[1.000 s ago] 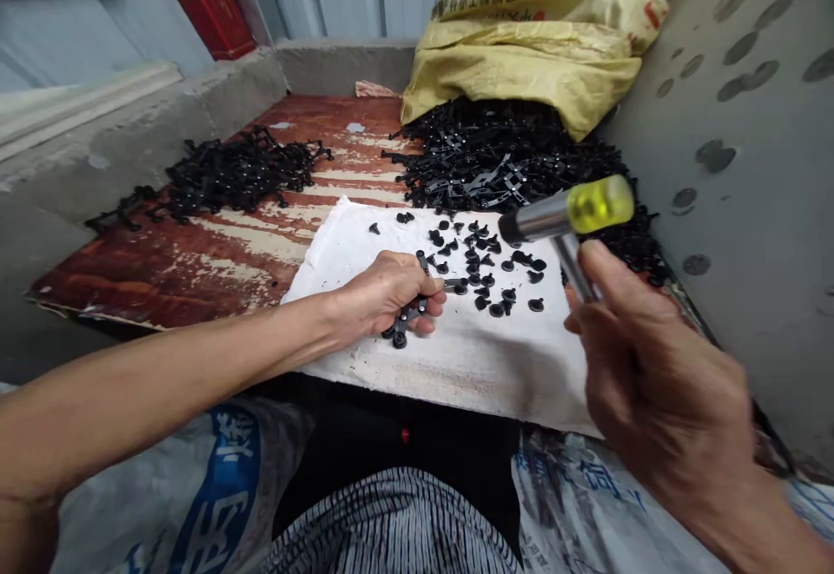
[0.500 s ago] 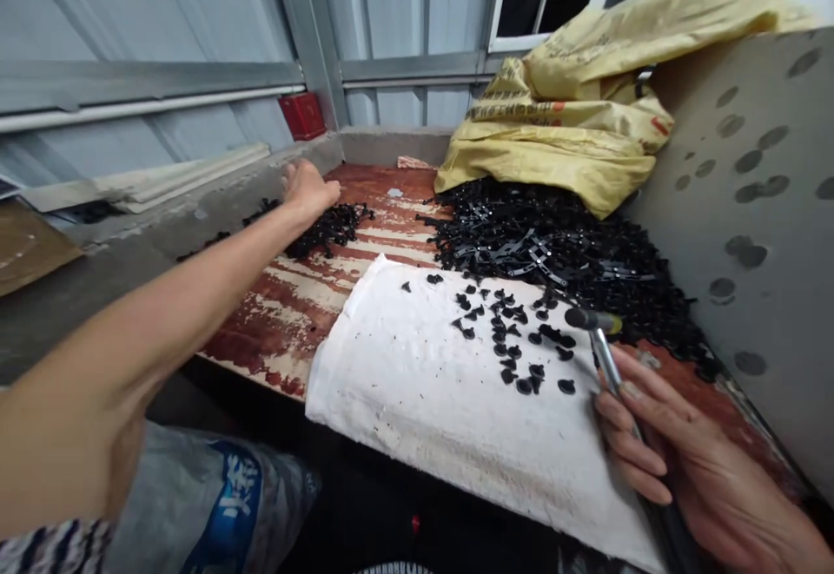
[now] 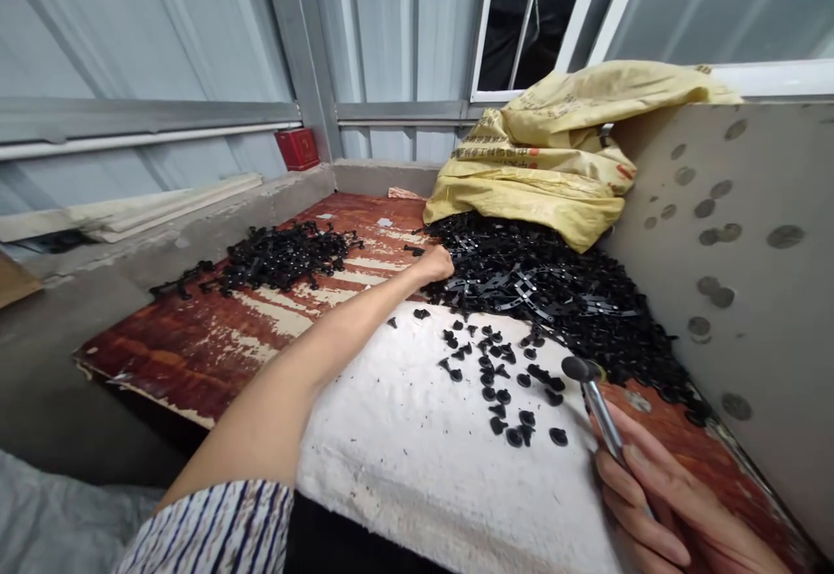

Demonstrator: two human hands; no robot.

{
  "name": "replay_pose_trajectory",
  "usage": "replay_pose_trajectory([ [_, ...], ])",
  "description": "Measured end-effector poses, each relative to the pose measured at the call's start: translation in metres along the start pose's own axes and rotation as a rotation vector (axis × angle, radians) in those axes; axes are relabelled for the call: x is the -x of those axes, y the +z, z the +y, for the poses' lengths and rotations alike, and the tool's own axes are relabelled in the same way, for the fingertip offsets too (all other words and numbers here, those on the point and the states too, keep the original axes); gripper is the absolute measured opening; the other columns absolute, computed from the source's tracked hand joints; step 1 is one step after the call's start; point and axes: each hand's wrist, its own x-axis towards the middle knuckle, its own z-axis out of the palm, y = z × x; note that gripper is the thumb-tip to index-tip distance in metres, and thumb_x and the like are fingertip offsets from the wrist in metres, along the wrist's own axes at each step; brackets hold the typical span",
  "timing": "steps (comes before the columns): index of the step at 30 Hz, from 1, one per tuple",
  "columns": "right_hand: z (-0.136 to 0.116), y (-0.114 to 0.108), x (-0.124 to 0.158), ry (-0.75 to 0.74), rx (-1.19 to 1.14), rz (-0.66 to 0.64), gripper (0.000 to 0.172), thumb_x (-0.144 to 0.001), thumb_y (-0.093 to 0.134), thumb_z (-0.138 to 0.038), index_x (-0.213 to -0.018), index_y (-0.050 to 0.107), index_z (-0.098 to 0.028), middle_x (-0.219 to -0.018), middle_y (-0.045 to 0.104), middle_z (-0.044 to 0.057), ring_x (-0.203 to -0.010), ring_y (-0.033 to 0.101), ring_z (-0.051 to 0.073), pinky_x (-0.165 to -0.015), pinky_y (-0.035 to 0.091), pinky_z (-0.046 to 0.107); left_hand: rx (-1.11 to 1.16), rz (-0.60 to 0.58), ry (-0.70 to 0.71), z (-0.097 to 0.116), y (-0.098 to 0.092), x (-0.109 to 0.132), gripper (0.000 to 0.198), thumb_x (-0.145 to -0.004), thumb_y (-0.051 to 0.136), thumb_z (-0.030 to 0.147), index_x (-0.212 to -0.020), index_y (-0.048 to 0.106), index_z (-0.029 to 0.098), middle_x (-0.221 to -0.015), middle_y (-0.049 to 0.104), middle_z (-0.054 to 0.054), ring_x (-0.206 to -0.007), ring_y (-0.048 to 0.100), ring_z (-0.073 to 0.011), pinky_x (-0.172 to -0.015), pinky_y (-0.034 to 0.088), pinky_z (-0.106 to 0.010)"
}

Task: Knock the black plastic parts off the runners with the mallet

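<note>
My right hand [image 3: 658,491] is closed round a small hammer [image 3: 603,418] with a metal shaft and a black head, held over the right side of a white cloth [image 3: 417,435]. My left hand [image 3: 435,265] reaches to the left edge of a large pile of black plastic parts [image 3: 553,270], some of them linked in strips. Its fingers look curled, and what is in them is hidden. Several loose black round-headed pieces [image 3: 499,396] lie scattered on the cloth, between my two hands.
A smaller heap of black parts [image 3: 280,257] lies on the left of the worn red board [image 3: 162,335]. A yellow woven sack [image 3: 521,183] drapes over the back of the large pile. A spotted pale panel [image 3: 756,296] stands at right. A red box [image 3: 297,149] sits on the ledge.
My left hand has moved right, from the smaller heap to the edge of the large pile. My right hand keeps the hammer in nearly the same place. The view has tilted up slightly.
</note>
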Motion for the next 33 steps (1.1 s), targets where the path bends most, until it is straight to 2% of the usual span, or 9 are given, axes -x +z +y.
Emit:
replay_pose_trajectory([
  [4, -0.004, 0.004, 0.002, 0.021, -0.013, -0.033, 0.057, -0.068, 0.082, -0.041, -0.120, 0.061, -0.032, -0.061, 0.040, -0.008, -0.040, 0.029, 0.003, -0.028, 0.028, 0.010, 0.150, -0.079, -0.092, 0.005, -0.017, 0.010, 0.019, -0.063, 0.063, 0.003, -0.056, 0.052, 0.018, -0.046, 0.046, 0.004, -0.050, 0.048, -0.0126, -0.055, 0.042, -0.027],
  [7, -0.006, 0.006, 0.004, 0.036, -0.025, -0.047, 0.056, -0.068, 0.083, -0.038, -0.120, 0.062, -0.035, -0.063, 0.042, -0.007, -0.040, 0.028, 0.002, -0.029, 0.030, 0.010, 0.271, -0.151, -0.114, 0.007, -0.032, 0.028, 0.015, -0.066, 0.063, 0.005, -0.065, 0.055, 0.018, -0.051, 0.051, 0.005, -0.049, 0.051, -0.0118, -0.056, 0.047, -0.028],
  [10, -0.008, 0.009, 0.007, 0.036, -0.031, -0.028, 0.054, -0.066, 0.084, -0.037, -0.117, 0.065, -0.035, -0.064, 0.043, -0.005, -0.040, 0.030, 0.002, -0.029, 0.030, 0.010, 0.393, -0.267, -0.125, 0.006, -0.045, 0.056, 0.013, -0.070, 0.061, 0.007, -0.070, 0.055, 0.018, -0.056, 0.055, 0.003, -0.051, 0.056, -0.0133, -0.058, 0.051, -0.031],
  [13, -0.009, 0.012, 0.009, 0.016, -0.003, -0.013, 0.043, -0.067, 0.082, -0.037, -0.108, 0.069, -0.033, -0.064, 0.041, -0.004, -0.040, 0.029, 0.003, -0.029, 0.029, 0.010, 0.558, -0.444, -0.157, 0.001, -0.054, 0.091, 0.014, -0.068, 0.063, 0.006, -0.071, 0.054, 0.017, -0.060, 0.058, 0.002, -0.055, 0.059, -0.0142, -0.058, 0.053, -0.033],
  [16, -0.010, 0.012, 0.011, -0.016, 0.043, -0.024, 0.034, -0.070, 0.080, -0.038, -0.102, 0.071, -0.032, -0.064, 0.040, -0.003, -0.040, 0.029, 0.003, -0.029, 0.029, 0.010, 0.653, -0.508, -0.218, -0.004, -0.057, 0.125, 0.015, -0.067, 0.066, 0.007, -0.077, 0.058, 0.016, -0.068, 0.062, 0.000, -0.060, 0.060, -0.0136, -0.059, 0.055, -0.034],
  [20, -0.010, 0.011, 0.012, -0.035, 0.070, -0.035, 0.030, -0.077, 0.074, -0.038, -0.106, 0.070, -0.031, -0.064, 0.040, -0.003, -0.040, 0.026, 0.003, -0.029, 0.027, 0.010, 0.688, -0.458, -0.304, -0.011, -0.054, 0.158, 0.017, -0.064, 0.066, 0.005, -0.077, 0.060, 0.015, -0.069, 0.060, 0.000, -0.058, 0.057, -0.0111, -0.052, 0.054, -0.028],
  [23, -0.011, 0.011, 0.011, -0.015, 0.055, -0.039, 0.029, -0.079, 0.073, -0.037, -0.106, 0.069, -0.030, -0.064, 0.041, -0.003, -0.040, 0.027, 0.003, -0.030, 0.028, 0.010, 0.706, -0.381, -0.353, -0.015, -0.049, 0.168, 0.020, -0.059, 0.062, 0.000, -0.073, 0.061, 0.015, -0.063, 0.057, 0.001, -0.053, 0.052, -0.0093, -0.041, 0.046, -0.020],
  [28, -0.011, 0.014, 0.008, 0.031, 0.012, 0.060, 0.058, -0.049, 0.089, -0.031, -0.102, 0.068, -0.028, -0.058, 0.039, -0.007, -0.036, 0.025, 0.001, -0.024, 0.025, 0.009, 0.753, -0.237, -0.436, -0.026, -0.057, 0.170, 0.021, -0.051, 0.058, -0.004, -0.064, 0.058, 0.013, -0.058, 0.055, 0.002, -0.044, 0.046, -0.0063, -0.030, 0.028, -0.014],
  [33, -0.012, 0.017, 0.008, 0.050, 0.044, 0.143, 0.070, -0.035, 0.093, -0.033, -0.101, 0.070, -0.029, -0.055, 0.041, -0.007, -0.035, 0.025, 0.001, -0.021, 0.026, 0.011, 0.806, -0.074, -0.352, -0.038, -0.076, 0.160, 0.024, -0.052, 0.068, -0.004, -0.067, 0.059, 0.013, -0.060, 0.058, 0.002, -0.045, 0.048, -0.0059, -0.031, 0.027, -0.014],
])
